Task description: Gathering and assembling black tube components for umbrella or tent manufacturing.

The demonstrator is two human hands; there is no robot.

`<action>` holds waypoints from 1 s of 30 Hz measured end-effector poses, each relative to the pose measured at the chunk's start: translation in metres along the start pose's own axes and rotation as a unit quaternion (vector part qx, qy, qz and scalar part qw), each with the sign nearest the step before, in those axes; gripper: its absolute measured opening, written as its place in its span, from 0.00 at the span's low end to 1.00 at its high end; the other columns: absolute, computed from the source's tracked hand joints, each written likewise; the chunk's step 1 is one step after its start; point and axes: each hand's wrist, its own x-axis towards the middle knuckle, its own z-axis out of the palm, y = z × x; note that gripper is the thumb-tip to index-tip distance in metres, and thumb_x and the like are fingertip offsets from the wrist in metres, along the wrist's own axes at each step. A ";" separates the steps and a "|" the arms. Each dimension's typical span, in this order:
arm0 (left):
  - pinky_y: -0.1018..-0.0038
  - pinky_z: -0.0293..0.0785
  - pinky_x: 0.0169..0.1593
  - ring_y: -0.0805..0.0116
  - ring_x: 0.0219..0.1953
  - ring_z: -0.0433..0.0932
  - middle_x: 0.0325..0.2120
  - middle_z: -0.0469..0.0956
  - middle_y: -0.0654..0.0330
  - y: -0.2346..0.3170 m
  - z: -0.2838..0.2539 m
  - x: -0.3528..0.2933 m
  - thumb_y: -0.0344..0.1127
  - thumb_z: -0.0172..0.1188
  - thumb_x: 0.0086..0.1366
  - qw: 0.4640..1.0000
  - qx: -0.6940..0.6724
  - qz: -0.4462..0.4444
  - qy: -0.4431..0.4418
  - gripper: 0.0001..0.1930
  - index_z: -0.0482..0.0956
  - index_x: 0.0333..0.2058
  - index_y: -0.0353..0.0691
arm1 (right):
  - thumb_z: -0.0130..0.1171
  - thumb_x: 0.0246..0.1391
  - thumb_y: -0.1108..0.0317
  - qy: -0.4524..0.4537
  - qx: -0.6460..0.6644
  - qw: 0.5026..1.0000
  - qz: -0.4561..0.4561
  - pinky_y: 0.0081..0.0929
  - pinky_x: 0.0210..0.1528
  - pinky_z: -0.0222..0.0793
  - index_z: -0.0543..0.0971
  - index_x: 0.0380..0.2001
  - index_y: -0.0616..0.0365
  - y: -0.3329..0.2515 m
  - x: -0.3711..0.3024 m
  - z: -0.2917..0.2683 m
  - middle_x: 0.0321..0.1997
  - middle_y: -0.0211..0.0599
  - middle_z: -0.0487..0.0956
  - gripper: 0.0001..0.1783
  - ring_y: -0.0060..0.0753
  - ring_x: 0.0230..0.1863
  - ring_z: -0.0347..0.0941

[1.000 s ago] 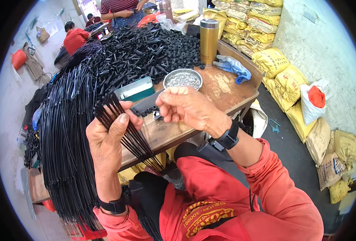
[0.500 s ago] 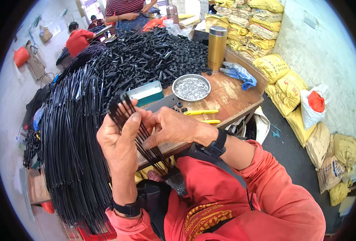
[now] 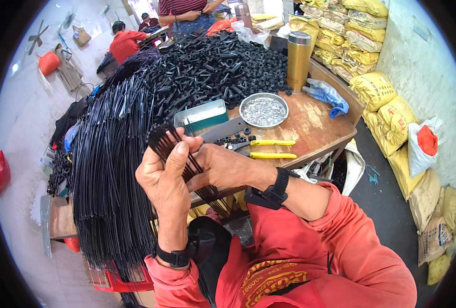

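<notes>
Both my hands are raised in front of the table's near edge around a small bunch of thin black rods [image 3: 160, 140]. My left hand [image 3: 165, 177] is closed on the upper part, thumb pressed over the rods and their dark ends fanned out above the fingers. Lower down, my right hand [image 3: 225, 167] has its fingers and thumb pinched on the same bunch. The thin lower ends slant down to the right, past the table edge. To the left, a thick mass of long black rods [image 3: 112, 195] hangs over the table side.
Behind my hands lie a teal tin [image 3: 207, 123], a round metal dish [image 3: 242, 117] of small shiny bits, yellow-handled pliers [image 3: 273, 155] and a heap of black plastic parts [image 3: 202, 72]. A gold flask [image 3: 298, 64] and blue-white glove [image 3: 328, 95] stand right. Yellow sacks [image 3: 374, 92] line the wall; people work beyond.
My view has turned left, so the table and its things sit farther right in the picture. Both hands keep their hold on the rods, with little change in grip.
</notes>
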 end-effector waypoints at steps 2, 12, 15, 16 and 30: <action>0.72 0.76 0.40 0.65 0.32 0.79 0.28 0.78 0.54 -0.003 0.000 0.001 0.26 0.56 0.58 1.000 -0.011 0.015 -0.009 0.10 0.73 0.39 0.29 | 0.62 0.36 0.68 -0.026 -0.015 1.000 0.007 0.25 0.26 0.59 0.75 0.14 0.64 -0.001 0.000 -0.003 0.12 0.32 0.69 0.10 0.23 0.19 0.63; 0.76 0.75 0.37 0.69 0.31 0.77 0.28 0.77 0.56 0.006 -0.006 0.014 0.27 0.55 0.59 0.996 0.064 -0.030 -0.062 0.11 0.73 0.40 0.28 | 0.62 0.35 0.66 -0.013 -0.025 0.999 -0.038 0.27 0.27 0.59 0.73 0.14 0.67 0.019 0.009 -0.007 0.11 0.33 0.67 0.13 0.28 0.19 0.63; 0.75 0.76 0.36 0.68 0.30 0.78 0.27 0.77 0.55 0.007 -0.006 0.015 0.27 0.56 0.58 0.997 0.035 -0.037 -0.049 0.09 0.73 0.38 0.29 | 0.62 0.35 0.68 0.000 0.075 0.994 -0.083 0.26 0.32 0.60 0.73 0.16 0.66 0.016 0.014 0.000 0.16 0.32 0.69 0.12 0.27 0.25 0.65; 0.75 0.76 0.37 0.68 0.30 0.77 0.27 0.77 0.56 0.006 -0.005 0.015 0.28 0.56 0.59 0.998 0.033 -0.039 -0.046 0.10 0.73 0.38 0.29 | 0.62 0.35 0.69 -0.016 0.057 0.995 -0.079 0.25 0.37 0.59 0.73 0.17 0.66 0.017 0.014 -0.002 0.20 0.31 0.71 0.11 0.25 0.30 0.66; 0.69 0.77 0.39 0.60 0.34 0.79 0.31 0.77 0.49 0.005 -0.001 0.012 0.36 0.50 0.64 0.998 -0.017 -0.031 -0.046 0.15 0.71 0.42 0.29 | 0.63 0.39 0.67 -0.044 0.019 0.998 -0.044 0.27 0.25 0.59 0.76 0.15 0.63 0.015 0.010 -0.009 0.11 0.31 0.68 0.10 0.25 0.16 0.63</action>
